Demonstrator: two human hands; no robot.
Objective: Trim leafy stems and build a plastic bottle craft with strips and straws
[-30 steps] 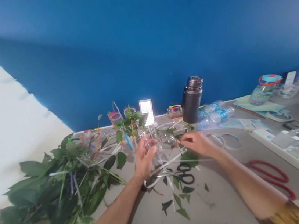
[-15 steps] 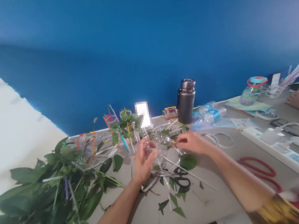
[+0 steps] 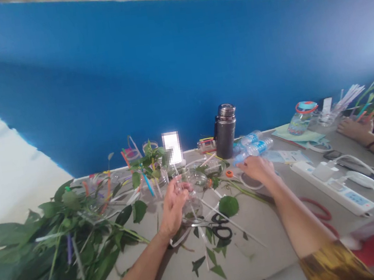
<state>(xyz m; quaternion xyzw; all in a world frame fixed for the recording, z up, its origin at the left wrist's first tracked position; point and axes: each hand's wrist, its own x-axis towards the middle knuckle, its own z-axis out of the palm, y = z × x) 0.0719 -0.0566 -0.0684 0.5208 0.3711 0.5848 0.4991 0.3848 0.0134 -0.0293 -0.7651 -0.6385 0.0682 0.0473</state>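
My left hand (image 3: 173,204) is curled around a clear plastic bottle piece (image 3: 193,183) held just above the grey table (image 3: 277,238). My right hand (image 3: 259,169) lies further right with its fingers stretched flat over clear plastic rings (image 3: 248,182), near two lying water bottles (image 3: 252,145). A small orange cap (image 3: 229,174) sits between the hands. Black-handled scissors (image 3: 220,228) and a round green leaf (image 3: 229,206) lie just in front of the hands, among white straws and cut leaf scraps.
A heap of leafy branches (image 3: 49,252) fills the left of the table. A dark steel flask (image 3: 224,130) stands by the blue wall. A white power strip (image 3: 332,184), red cord (image 3: 317,210) and clear jar (image 3: 299,119) lie right. Another person's hand (image 3: 355,128) rests far right.
My right hand left the bottle piece and moved right onto the plastic rings, fingers now flat. The left hand kept its hold. The view swung to the right.
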